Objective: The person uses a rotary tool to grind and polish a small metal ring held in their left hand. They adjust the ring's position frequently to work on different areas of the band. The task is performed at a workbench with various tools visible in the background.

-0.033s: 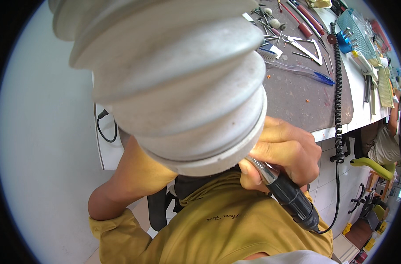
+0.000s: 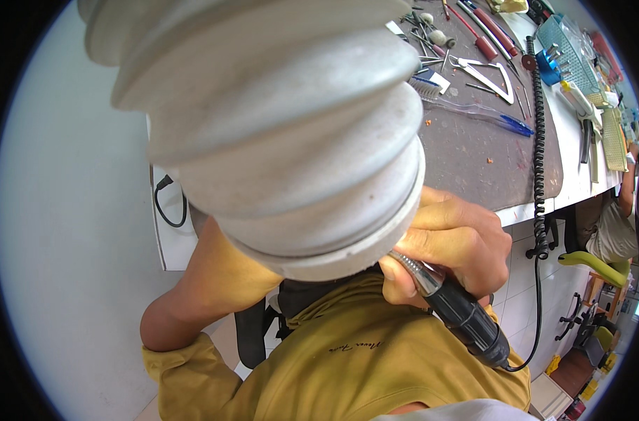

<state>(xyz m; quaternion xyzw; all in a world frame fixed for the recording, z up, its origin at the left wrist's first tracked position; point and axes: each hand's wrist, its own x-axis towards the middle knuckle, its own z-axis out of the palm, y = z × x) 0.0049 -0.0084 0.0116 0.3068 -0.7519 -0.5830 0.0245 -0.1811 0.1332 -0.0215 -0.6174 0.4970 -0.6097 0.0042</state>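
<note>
My right hand (image 2: 454, 245) is wrapped round a black and silver rotary handpiece (image 2: 467, 319), thumb and fingers pinching its metal front part. The handpiece slants, its tip end hidden behind a wide white ribbed hose (image 2: 284, 154) that fills the upper middle of the view. A thin black cord runs from its rear end. My left hand (image 2: 253, 277) reaches in from the left under the hose's rim. Only its wrist side shows; the fingers, and anything in them, are covered by the hose.
On the dark bench mat (image 2: 467, 165) lie a clear-handled toothbrush (image 2: 474, 109), a white caliper (image 2: 498, 77) and several burs (image 2: 428, 35). A black coiled cord (image 2: 539, 140) hangs over the bench edge. Beyond stand a blue bur holder (image 2: 549, 67) and a teal basket (image 2: 570, 49). Another person (image 2: 614, 228) sits at far right.
</note>
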